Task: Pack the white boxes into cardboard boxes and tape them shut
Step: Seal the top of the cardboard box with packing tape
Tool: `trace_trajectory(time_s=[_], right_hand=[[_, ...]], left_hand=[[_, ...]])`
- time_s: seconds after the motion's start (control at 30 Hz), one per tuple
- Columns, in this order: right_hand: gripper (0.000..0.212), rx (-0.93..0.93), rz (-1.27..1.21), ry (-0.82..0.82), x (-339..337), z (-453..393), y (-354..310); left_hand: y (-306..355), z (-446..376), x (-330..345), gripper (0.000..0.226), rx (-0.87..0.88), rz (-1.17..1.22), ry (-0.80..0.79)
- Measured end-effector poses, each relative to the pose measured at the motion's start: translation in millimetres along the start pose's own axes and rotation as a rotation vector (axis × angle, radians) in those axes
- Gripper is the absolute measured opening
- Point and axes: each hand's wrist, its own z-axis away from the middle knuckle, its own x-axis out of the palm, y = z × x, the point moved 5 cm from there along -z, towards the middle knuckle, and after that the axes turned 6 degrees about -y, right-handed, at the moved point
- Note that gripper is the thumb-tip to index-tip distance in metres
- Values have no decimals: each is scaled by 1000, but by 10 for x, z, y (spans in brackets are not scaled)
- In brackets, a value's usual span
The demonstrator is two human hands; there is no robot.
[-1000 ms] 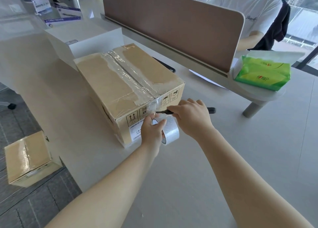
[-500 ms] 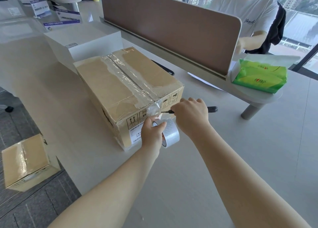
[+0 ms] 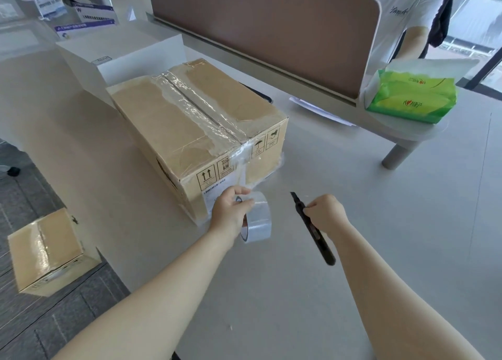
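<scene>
A large cardboard box (image 3: 173,126) lies on the grey table (image 3: 353,224), its top seam covered with clear tape that runs down the near end. My left hand (image 3: 229,213) grips a roll of clear tape (image 3: 258,222) just in front of that near end. My right hand (image 3: 324,213) holds a black utility knife (image 3: 316,236), blade end pointing away from me, to the right of the roll and apart from the box. A white box (image 3: 119,55) stands behind the cardboard box.
A smaller taped cardboard box (image 3: 46,251) sits on the floor at the left. A brown desk divider (image 3: 258,25) runs along the back, with a person in a white shirt behind it. A green tissue pack (image 3: 413,99) lies on a side shelf at right.
My right hand has pulled the knife away from the box's near end, down and to the right. The left hand keeps the tape roll near the box's lower front.
</scene>
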Motion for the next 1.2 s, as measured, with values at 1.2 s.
trace_trajectory(time_s=[1.2], right_hand=[[15,-46,-725,676,-1354,67,252]], left_hand=[[1086,-679,1521,20,146,-360,-829]])
